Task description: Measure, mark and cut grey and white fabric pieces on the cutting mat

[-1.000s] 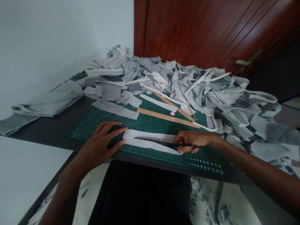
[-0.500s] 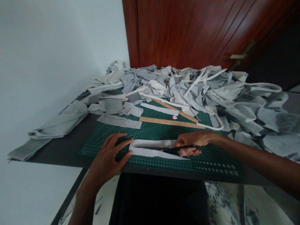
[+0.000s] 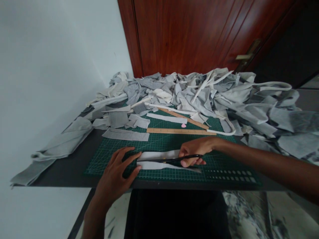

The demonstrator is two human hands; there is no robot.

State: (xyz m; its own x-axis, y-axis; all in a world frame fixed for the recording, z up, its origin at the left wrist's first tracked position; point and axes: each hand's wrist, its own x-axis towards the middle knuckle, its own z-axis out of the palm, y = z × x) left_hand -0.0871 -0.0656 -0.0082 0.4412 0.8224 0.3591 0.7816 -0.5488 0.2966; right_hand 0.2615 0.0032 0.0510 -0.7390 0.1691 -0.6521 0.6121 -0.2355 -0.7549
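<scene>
My right hand (image 3: 194, 149) is closed around black-handled scissors (image 3: 171, 160), whose blades point left along a strip of white fabric (image 3: 158, 155). The strip is split lengthwise behind the blades, and the tips reach its left end. At that end, my left hand (image 3: 117, 174) lies with fingers spread, its index finger and thumb touching the fabric on either side of the tips. Under the strip is a green cutting mat (image 3: 171, 141). My right fingers hide part of the scissors' handles and the upper half of the strip.
Two wooden rulers (image 3: 179, 131) lie beyond the strip, with a small pink piece (image 3: 183, 125) and a narrow white strip (image 3: 166, 118) between them. A grey fabric piece (image 3: 126, 134) lies to their left. Heaped fabric scraps (image 3: 199, 96) line the back and right side. The table's front edge is close.
The scissors and my right hand have moved left along the strip, so the tips now reach its left end. My left hand stays at that end. The whole view has shifted slightly.
</scene>
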